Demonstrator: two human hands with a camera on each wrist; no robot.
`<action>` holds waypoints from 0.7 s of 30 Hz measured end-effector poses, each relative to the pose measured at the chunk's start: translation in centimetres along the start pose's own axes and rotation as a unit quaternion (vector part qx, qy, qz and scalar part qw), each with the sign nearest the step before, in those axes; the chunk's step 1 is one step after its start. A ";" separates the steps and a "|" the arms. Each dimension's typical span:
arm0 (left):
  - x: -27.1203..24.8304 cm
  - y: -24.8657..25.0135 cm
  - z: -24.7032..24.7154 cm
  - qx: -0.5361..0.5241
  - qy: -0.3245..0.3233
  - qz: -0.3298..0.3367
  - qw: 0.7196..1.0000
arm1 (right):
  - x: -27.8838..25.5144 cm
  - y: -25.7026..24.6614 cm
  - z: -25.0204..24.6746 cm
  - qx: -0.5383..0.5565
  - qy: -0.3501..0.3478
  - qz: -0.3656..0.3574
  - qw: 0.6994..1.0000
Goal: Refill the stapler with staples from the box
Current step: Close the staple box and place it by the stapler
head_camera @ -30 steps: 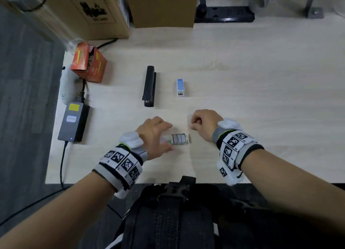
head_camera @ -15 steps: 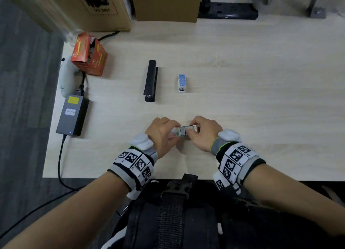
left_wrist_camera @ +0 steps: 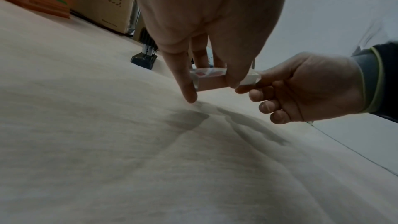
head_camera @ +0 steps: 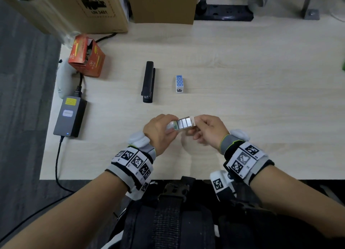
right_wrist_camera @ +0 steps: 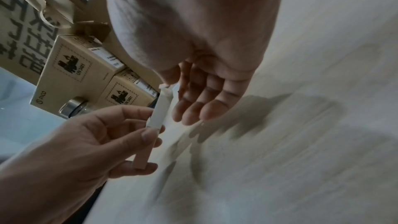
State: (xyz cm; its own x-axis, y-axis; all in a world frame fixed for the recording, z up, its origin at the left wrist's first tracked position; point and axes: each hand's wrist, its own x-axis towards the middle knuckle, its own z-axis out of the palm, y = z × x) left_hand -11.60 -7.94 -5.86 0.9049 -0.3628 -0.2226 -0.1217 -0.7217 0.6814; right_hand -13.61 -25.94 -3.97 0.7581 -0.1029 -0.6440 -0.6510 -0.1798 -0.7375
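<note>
Near the bench's front edge: both hands hold the staple box (head_camera: 183, 123) just above the bench (head_camera: 242, 99)
Left hand (head_camera: 158, 130): fingers curled round the box's sleeve end
Right hand (head_camera: 209, 130): thumb and forefinger pinching the tray's end flap
Box handling: likely light, thin card that crushes easily; hold its narrow sides, and keep the tray level or the brittle staple strips may slide out
Stapler (head_camera: 148, 81): closed, lying farther back, apart from the hands; probably stiff and weighty, best gripped at the body
Small blue box (head_camera: 179, 84): just right of it
Room: bare bench between hands and stapler, wide open to the right; charger (head_camera: 70, 116) and orange carton (head_camera: 86, 55) crowd the left edge
</note>
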 end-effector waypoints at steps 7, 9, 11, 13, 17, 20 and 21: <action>-0.1 0.2 0.1 0.019 0.004 0.037 0.999 | -0.4 -0.6 0.7 0.034 0.024 -0.012 0.999; -0.1 0.2 0.1 0.022 0.010 0.049 0.999 | -0.4 -0.6 0.7 0.022 0.023 -0.015 0.999; -0.1 0.3 0.2 0.026 0.016 0.059 0.998 | -0.4 -0.5 0.8 0.012 0.023 -0.017 0.999; -0.2 0.5 0.3 0.025 0.021 0.067 0.997 | -0.4 -0.4 0.9 -0.002 0.024 -0.023 0.999; -0.4 0.8 0.5 0.030 0.028 0.078 0.996 | -0.2 0.0 1.3 -0.028 0.016 -0.028 0.999; -0.4 0.8 0.4 0.037 0.026 0.072 0.996 | -0.1 0.2 1.5 -0.039 0.016 -0.037 0.998; -0.4 0.8 0.3 0.038 0.025 0.070 0.997 | -0.1 0.2 1.5 -0.042 0.015 -0.040 0.998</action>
State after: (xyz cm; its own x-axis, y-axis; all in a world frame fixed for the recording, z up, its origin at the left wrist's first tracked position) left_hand -12.15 -8.54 -5.42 0.8958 -0.4346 -0.0935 -0.2766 -0.7095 0.6481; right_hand -13.87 -24.50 -4.41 0.8095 -0.1144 -0.5758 -0.5831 -0.2706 -0.7660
